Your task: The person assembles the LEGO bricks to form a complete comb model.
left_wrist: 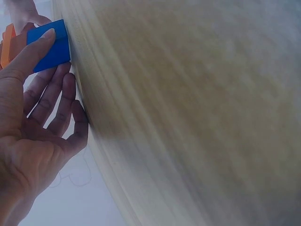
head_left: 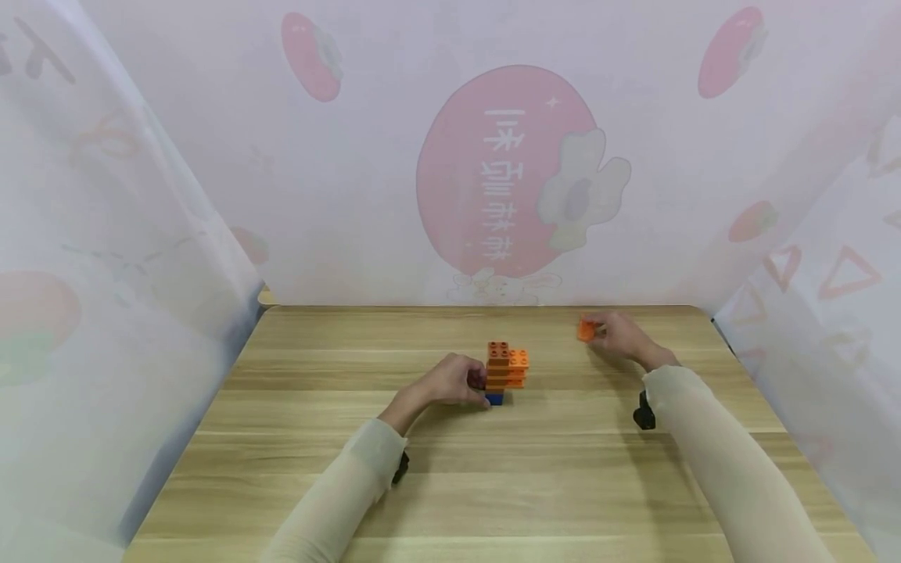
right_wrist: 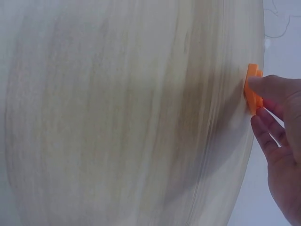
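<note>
A stack of toy building bricks [head_left: 497, 361] stands upright on the table, brown bricks above a blue brick [left_wrist: 57, 52] at its foot. Thin bright orange bricks [head_left: 518, 360] jut out from its right side. My left hand [head_left: 450, 379] pinches the blue brick, thumb on its near face and fingers behind. Farther back and to the right, my right hand [head_left: 622, 336] pinches a loose flat orange brick [right_wrist: 252, 90] between thumb and fingers, close over the tabletop. Part of that brick is hidden by the thumb in the right wrist view.
The wood-grain table [head_left: 535, 485] ends at a pale printed curtain [head_left: 366, 195] just behind both hands. More of this cloth hangs along the left and right sides. Dark wrist cameras [head_left: 644, 412] sit under the cuffs of the light sleeves.
</note>
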Motion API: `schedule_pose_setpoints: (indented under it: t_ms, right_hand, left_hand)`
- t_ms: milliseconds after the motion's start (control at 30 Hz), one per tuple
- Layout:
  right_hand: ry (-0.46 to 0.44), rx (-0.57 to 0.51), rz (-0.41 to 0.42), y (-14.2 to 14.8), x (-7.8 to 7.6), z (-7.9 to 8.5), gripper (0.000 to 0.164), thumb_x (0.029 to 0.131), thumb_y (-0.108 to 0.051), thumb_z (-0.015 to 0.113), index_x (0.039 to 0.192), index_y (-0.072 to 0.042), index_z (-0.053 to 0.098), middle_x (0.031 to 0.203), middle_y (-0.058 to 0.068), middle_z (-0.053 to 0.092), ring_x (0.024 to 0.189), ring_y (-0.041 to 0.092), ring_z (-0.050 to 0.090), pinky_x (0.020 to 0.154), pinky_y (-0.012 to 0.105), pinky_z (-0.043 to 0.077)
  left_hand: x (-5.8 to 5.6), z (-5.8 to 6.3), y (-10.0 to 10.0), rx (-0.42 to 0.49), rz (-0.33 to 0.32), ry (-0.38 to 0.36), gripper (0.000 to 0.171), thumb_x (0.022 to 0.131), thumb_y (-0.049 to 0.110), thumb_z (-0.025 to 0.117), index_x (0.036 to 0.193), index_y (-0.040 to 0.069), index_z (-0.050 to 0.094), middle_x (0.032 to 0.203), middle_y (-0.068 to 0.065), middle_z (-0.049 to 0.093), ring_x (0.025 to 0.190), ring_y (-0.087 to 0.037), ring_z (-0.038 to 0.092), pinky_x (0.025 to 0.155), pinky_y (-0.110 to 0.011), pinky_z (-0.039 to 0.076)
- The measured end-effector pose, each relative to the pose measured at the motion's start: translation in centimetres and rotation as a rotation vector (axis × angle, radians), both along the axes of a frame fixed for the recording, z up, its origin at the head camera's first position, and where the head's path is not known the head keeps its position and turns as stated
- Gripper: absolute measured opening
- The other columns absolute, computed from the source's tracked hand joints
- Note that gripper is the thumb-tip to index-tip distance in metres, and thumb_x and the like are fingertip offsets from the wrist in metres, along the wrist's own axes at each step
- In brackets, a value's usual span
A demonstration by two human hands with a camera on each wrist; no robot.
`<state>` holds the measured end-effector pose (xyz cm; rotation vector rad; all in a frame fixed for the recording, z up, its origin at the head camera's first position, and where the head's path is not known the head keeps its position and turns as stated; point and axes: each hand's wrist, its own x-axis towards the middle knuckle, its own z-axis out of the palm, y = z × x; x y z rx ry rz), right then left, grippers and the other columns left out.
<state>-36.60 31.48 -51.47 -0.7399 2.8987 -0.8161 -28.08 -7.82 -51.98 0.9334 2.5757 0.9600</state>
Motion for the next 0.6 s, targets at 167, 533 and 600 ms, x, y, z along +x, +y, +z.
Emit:
schedule_pose_setpoints:
  t_ms: [167, 533, 600]
  right_hand:
    - [0.040, 0.021, 0.013, -0.29, 0.25, 0.13, 0.045, 0.089, 0.006, 0.079, 0.130, 0.016, 0.064, 0.128, 0.035, 0.067, 0.109, 0.049, 0.070, 0.093, 0.057, 0.058]
    - [0.137, 0.104, 0.034, -0.50, 0.37, 0.11, 0.053, 0.082, -0.004, 0.089, 0.129, 0.010, 0.069, 0.129, 0.030, 0.068, 0.118, 0.049, 0.064, 0.101, 0.063, 0.051]
    - [0.150, 0.128, 0.042, -0.43, 0.39, 0.16, 0.055, 0.082, -0.006, 0.089, 0.131, 0.009, 0.069, 0.134, 0.031, 0.065, 0.124, 0.052, 0.060, 0.105, 0.066, 0.047]
  left_hand:
    - [0.11, 0.09, 0.02, 0.004, -0.004, 0.001, 0.026, 0.082, 0.018, 0.094, 0.096, 0.011, 0.074, 0.090, 0.003, 0.075, 0.080, -0.008, 0.068, 0.076, -0.027, 0.057]
    - [-0.01, -0.08, -0.08, 0.017, -0.008, 0.001, 0.027, 0.081, 0.019, 0.095, 0.096, 0.011, 0.074, 0.089, 0.004, 0.074, 0.079, -0.007, 0.067, 0.075, -0.026, 0.057]
    - [-0.03, -0.12, -0.04, 0.017, -0.013, 0.007, 0.027, 0.081, 0.019, 0.095, 0.096, 0.011, 0.074, 0.089, 0.004, 0.074, 0.079, -0.007, 0.066, 0.075, -0.026, 0.057]
